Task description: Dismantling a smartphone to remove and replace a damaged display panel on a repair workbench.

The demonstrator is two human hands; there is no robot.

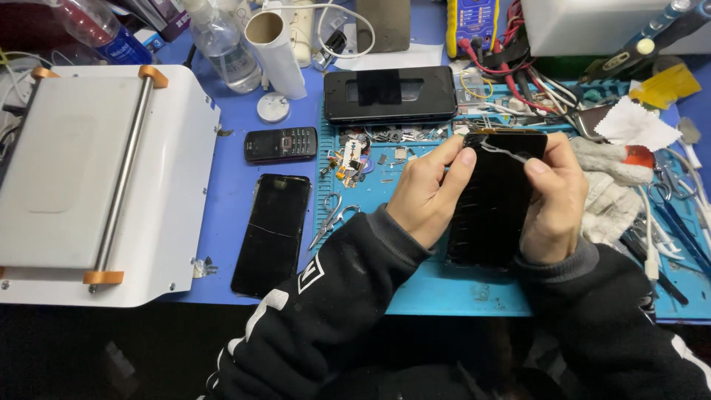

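Both hands are clamped on a black phone screen panel [495, 200], held up off the blue repair mat [444, 289] and tilted toward the camera, probably so its top edge sits in plain sight. The left hand [426, 194] grips the panel's left edge with thumb and forefinger pinched near the top corner. The right hand [554, 200] cups the right edge, its thumb lying over the glass, and between the two thumbs runs a thin pale strip [502, 152], which looks like film or adhesive lifted from the top edge; what it is exactly cannot be told. Gripping both sides keeps the thin panel from flexing while the fingers work that corner.

The rest of the counter seems laid out for reach. A second dark panel with a crack line [272, 233] lies flat to the left, beside small scissors [329, 218]. An old keypad phone [281, 144] and a black phone case [389, 94] rest farther back. A white screen-separator machine [96, 178] fills the left end, a white cloth [635, 124] and a work glove [611, 185] sit to the right, and loose screws and small parts [370, 152] scatter over the mat's upper trays.
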